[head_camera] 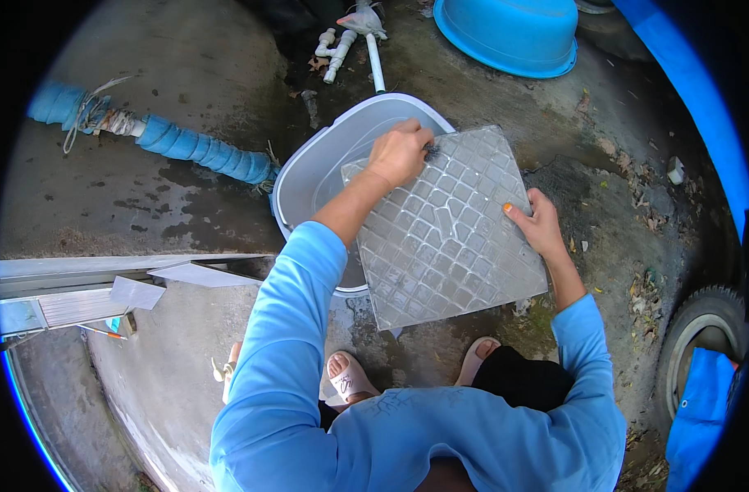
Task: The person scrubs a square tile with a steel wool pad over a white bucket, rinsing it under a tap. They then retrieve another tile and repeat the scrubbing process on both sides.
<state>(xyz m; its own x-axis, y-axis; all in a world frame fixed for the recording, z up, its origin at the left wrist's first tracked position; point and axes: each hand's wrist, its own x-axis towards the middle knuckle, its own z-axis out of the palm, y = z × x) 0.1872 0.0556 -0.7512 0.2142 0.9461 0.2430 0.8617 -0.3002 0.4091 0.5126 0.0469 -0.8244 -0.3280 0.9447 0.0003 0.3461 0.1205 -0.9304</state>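
Note:
A square grey tile (451,246), wet and with a raised grid pattern on its upward face, lies tilted over a grey plastic tub (297,172). My right hand (537,224) grips the tile's right edge, its thumb on the gridded face. Near the tile's far corner, my left hand (402,150) holds a dark scouring pad (433,152) against the surface. Most of that pad is hidden by my fingers. The tile covers the right part of the tub, and the tub's bottom is only partly visible.
A blue basin (509,37) sits upside down beyond the tub. White plastic pipe fittings (337,54) lie on wet concrete (183,215). A blue-wrapped pipe (205,149) reaches the tub from the left. To the right are a wheel (700,344) and blue tarpaulin (697,406).

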